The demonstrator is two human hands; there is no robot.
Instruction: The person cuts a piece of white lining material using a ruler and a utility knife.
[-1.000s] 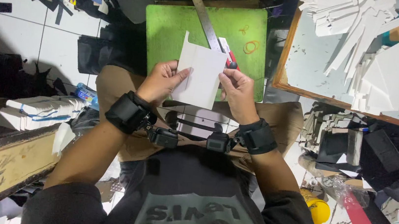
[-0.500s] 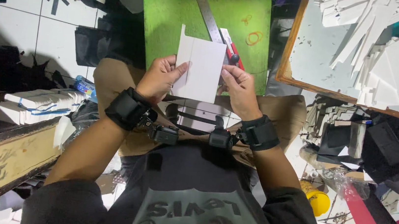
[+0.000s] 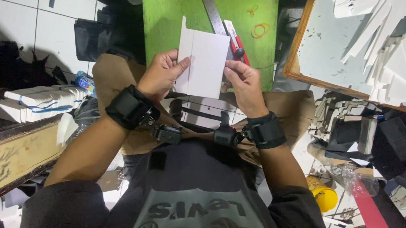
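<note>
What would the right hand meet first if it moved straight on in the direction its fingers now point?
The right hand points up-left at the white card it pinches. Past that, probably the red knife and steel ruler on the green mat; depth is unclear.

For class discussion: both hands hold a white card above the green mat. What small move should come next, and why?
Probably lower the white card flat onto the green cutting mat: left hand and right hand pinch its lower corners, with steel ruler and red knife lying there.
</note>
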